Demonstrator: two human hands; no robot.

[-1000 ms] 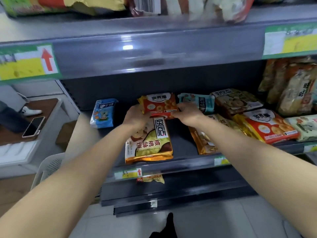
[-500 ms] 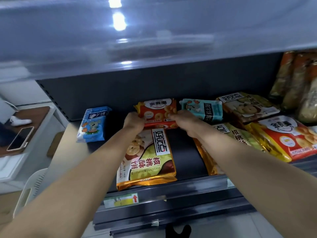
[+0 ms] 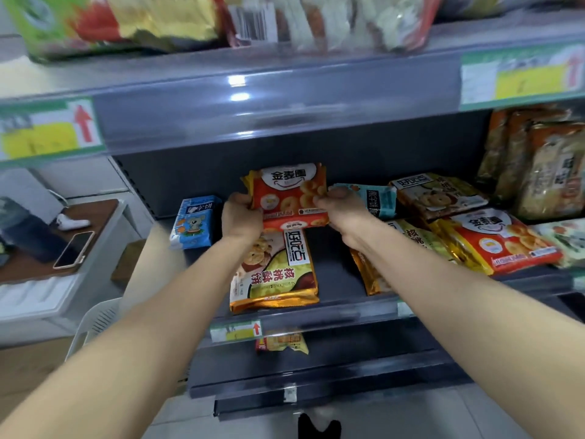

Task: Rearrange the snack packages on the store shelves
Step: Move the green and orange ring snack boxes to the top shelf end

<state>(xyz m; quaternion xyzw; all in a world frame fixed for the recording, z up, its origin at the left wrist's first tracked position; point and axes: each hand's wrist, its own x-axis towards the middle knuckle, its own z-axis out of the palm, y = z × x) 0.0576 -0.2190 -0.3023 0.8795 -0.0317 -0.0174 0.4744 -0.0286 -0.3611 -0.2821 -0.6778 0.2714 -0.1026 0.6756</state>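
1. Both bare arms reach into the middle shelf (image 3: pixel 342 280), toward its back edge, left of the middle.
2. The left hand (image 3: pixel 242 213) grips the left edge of a red snack package (image 3: pixel 288 191), fingers curled round it.
3. The right hand (image 3: pixel 340 205) holds the package's right edge, fingers and thumb pinching it.
4. The red snack package stands nearly upright between the two hands, front facing outward, close to the shelf's back wall.
5. Just below it lies a second red package (image 3: pixel 296 221), flat on the shelf; I cannot tell whether the two touch.
6. In front of that, reaching to the shelf's front edge, a yellow-green cookie package (image 3: pixel 273 274) lies flat.
7. A blue package (image 3: pixel 193 223) stands near the shelf's left end, just beside the left hand.
8. A teal package (image 3: pixel 376 201) sits just right of the right hand, at the back.
9. Farther right, another red package (image 3: pixel 497 242) lies tilted near the front edge.
10. A price label (image 3: pixel 235 331) with a red arrow sits on the shelf's front rail.
11. Off to the left, a phone (image 3: pixel 73 250) lies on a brown tabletop (image 3: pixel 28 267).
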